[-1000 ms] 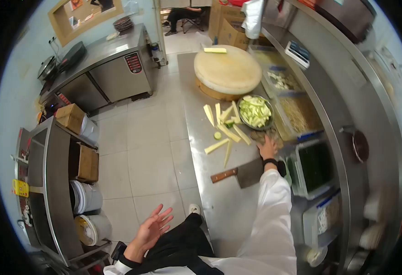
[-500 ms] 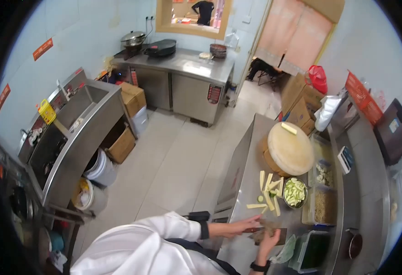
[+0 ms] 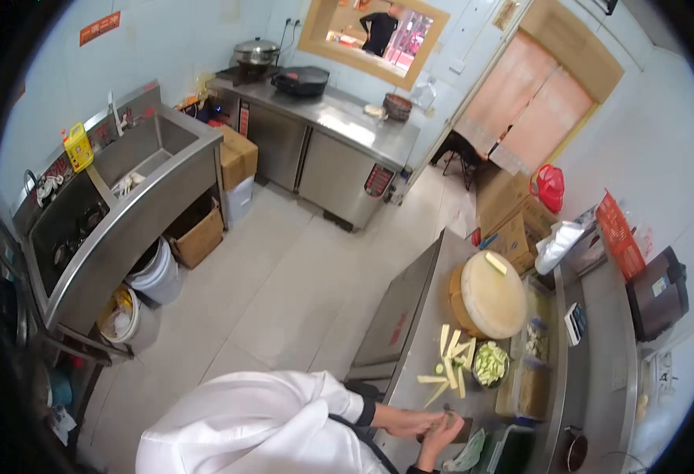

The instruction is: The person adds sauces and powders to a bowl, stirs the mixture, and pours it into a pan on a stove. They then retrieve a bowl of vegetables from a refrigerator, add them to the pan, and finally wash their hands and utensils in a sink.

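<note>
At the counter's near edge, my left hand [image 3: 412, 423] and my right hand [image 3: 442, 434] are close together, fingers closed. Between them is a dark, flat blade [image 3: 464, 430], apparently a cleaver's, whose handle end is hidden by my left hand. A small brownish-grey thing shows at my right fingers, too blurred to name. Beyond my hands lie pale vegetable sticks [image 3: 451, 367] in a loose pile. Beside them stands a bowl of green and white cut vegetable pieces [image 3: 491, 363]. A round wooden chopping block [image 3: 492, 294] is farther back, with one pale stick [image 3: 495, 263] on top.
Food containers [image 3: 521, 387] line the counter's right side, with a green-lidded box [image 3: 509, 450] and crumpled plastic bag [image 3: 467, 452] near my right hand. A steel sink [image 3: 145, 150] is at left, a steel worktop [image 3: 347, 118] at back. A person [image 3: 379, 31] stands beyond the window.
My view has tilted and shifted. My hands have drawn together; the reddish-brown handle and brownish cloth-like thing seen between them earlier are now mostly covered. The vegetables and block stay in place.
</note>
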A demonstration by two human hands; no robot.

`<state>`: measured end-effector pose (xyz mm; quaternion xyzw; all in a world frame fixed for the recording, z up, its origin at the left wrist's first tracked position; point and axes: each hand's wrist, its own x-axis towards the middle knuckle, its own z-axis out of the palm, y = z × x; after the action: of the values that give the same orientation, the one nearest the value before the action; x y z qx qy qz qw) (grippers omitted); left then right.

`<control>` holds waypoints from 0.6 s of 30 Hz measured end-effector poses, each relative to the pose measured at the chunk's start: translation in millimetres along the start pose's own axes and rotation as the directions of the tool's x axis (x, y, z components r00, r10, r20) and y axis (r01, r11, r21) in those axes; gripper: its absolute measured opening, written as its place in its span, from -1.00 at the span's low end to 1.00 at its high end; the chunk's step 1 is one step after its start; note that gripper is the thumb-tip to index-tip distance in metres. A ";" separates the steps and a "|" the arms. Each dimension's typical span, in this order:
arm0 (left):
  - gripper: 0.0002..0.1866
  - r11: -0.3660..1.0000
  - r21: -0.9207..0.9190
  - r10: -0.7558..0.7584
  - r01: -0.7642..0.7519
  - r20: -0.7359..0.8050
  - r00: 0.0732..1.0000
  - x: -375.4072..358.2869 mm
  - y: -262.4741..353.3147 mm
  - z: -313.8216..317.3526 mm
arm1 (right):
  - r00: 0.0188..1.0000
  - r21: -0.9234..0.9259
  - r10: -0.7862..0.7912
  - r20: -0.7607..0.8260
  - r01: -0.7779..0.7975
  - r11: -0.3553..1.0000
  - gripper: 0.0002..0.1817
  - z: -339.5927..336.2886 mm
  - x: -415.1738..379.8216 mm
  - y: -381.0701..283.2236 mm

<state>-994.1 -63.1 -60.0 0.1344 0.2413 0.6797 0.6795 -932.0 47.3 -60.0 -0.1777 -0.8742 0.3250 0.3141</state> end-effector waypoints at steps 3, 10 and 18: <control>-0.16 0.942 0.334 -0.082 0.021 0.171 0.982 -5.8 11.3 -4.7 | 0.989 -0.310 0.144 -0.027 -0.145 0.940 -0.70 -5.9 37.0 99.8; -0.24 0.988 0.157 0.061 -0.006 -0.350 0.935 -94.1 55.7 -73.0 | 0.973 -0.759 0.225 -0.060 -0.191 0.622 -0.76 -4.2 81.3 171.5; -0.40 0.976 -0.013 0.179 -0.219 -0.531 0.828 -234.2 102.3 -124.2 | 0.925 -0.103 -0.070 0.375 0.116 0.988 -0.83 175.0 59.2 51.2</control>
<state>-1135.9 -308.6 -78.9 -0.0577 0.3779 0.7658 0.5171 -1086.7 35.0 -172.6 -0.0908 -0.9435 0.2825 0.1473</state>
